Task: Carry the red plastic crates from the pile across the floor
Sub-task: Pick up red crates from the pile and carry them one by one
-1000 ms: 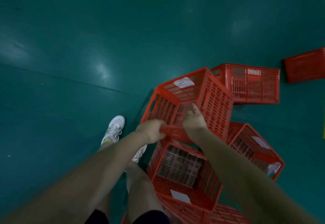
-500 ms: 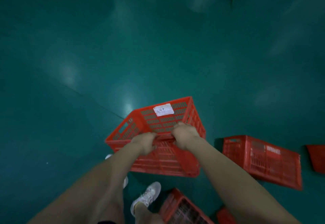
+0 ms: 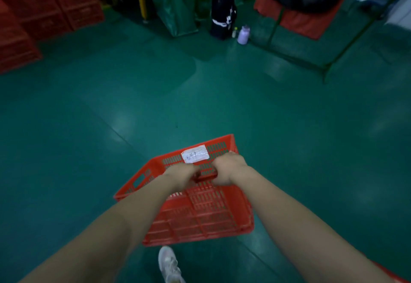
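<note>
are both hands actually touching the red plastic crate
Touching. The head view shows the left hand and right hand both curled over the near rim of the red slatted plastic crate, side by side.

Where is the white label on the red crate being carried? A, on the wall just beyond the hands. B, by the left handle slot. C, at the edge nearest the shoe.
A: on the red crate, the white label sits just beyond the left hand and right hand gripping its rim.

Bare forearms [image 3: 124,222], one white lace-up sneaker [image 3: 170,265]
</note>
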